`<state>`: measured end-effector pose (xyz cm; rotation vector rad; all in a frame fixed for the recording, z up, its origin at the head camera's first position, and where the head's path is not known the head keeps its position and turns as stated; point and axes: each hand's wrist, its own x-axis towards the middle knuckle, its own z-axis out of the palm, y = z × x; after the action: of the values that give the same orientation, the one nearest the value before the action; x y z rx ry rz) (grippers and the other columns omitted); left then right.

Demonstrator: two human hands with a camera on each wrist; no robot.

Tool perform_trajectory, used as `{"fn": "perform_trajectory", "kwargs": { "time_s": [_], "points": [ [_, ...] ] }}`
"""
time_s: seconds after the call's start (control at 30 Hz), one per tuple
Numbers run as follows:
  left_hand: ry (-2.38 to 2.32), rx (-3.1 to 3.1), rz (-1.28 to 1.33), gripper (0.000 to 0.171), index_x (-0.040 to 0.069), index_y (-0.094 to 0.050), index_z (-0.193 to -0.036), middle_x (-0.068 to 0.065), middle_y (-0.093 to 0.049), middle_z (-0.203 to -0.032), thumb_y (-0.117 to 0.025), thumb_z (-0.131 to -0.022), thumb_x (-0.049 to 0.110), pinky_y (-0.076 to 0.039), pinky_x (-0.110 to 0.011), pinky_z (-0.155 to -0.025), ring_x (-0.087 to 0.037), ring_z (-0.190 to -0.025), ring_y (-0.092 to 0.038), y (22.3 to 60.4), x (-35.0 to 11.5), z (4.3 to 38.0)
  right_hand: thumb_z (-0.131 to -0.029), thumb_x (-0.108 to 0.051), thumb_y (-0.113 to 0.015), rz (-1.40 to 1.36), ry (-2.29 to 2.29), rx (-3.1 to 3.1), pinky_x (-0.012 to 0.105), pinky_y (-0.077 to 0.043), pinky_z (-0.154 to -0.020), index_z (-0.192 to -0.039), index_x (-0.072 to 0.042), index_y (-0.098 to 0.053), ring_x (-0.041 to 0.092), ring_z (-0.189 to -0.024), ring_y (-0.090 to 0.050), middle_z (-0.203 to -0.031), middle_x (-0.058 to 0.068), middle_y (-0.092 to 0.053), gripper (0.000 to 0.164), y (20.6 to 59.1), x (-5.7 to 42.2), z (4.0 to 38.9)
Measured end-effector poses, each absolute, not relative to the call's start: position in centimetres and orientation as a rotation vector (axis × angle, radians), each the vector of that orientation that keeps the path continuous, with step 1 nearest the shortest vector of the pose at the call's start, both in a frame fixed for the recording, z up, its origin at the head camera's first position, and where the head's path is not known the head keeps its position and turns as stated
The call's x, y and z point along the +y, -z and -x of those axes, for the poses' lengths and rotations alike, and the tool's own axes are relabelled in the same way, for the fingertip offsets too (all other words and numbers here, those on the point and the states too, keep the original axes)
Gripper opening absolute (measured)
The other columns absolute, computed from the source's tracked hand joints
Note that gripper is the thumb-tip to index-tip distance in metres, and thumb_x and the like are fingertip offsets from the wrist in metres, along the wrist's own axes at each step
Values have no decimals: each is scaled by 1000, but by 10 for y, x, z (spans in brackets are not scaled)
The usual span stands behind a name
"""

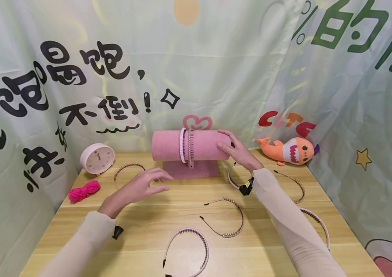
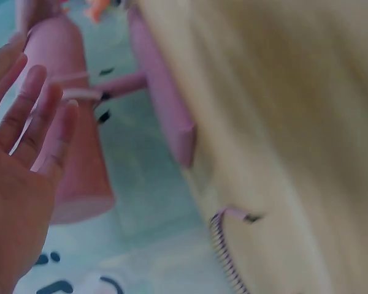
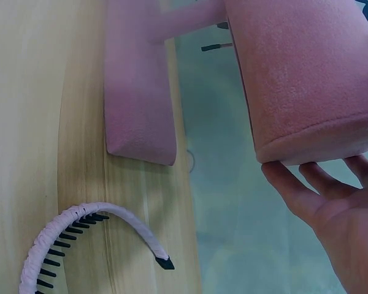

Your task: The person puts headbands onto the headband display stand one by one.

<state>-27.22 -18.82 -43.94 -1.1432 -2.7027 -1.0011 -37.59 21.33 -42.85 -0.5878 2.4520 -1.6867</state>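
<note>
A pink plush headband stand (image 1: 168, 146) stands at the back of the table, its roll level on a short post. Two headbands, a white one (image 1: 182, 145) and a beaded one (image 1: 191, 144), loop around the middle of the roll. My right hand (image 1: 239, 150) holds the roll's right end, with thumb at the front and index finger over the top; in the right wrist view, other fingertips touch the end face. My left hand (image 1: 144, 185), fingers extended and holding nothing, hovers in front of the stand's left side.
Several headbands lie on the wood table, among them a pink one (image 1: 207, 246) in front and a spiral one (image 1: 241, 215) mid-table. A clock (image 1: 97, 158) and pink yarn (image 1: 83, 191) sit left. An orange plush toy (image 1: 287, 151) lies back right. Printed cloth surrounds the table.
</note>
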Motion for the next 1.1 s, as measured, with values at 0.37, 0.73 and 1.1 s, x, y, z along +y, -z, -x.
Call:
{"fn": "perform_trajectory", "kwargs": {
  "time_s": [0.37,0.73,1.1],
  "points": [
    [1168,-2823,1401,29,15,-76,-129,0,-75,-126,-77,-104,28,-63,-33,-97,-21,-111,-73,486,-159,251,-112,-44,-62,597,1701,2448,70,-31,-128,-168,-40,-34,34,-165,-25,-180,-1,-21,63,428,212,375],
    [1273,-2879,1639,28,14,-79,-131,1,-73,-122,-77,-103,21,-60,-21,-94,4,-102,-64,509,-134,234,-111,-49,-62,610,1693,2466,69,-33,-127,-166,-41,-37,33,-164,-29,-178,-1,-26,61,430,213,378],
    [1103,-2969,1646,27,23,-81,-127,15,-71,-113,-80,-100,26,-55,-16,-89,8,-96,-60,517,-116,232,-111,-45,-63,575,1702,2439,70,-32,-127,-167,-40,-35,33,-165,-26,-179,0,-24,63,425,212,373]
  ]
}}
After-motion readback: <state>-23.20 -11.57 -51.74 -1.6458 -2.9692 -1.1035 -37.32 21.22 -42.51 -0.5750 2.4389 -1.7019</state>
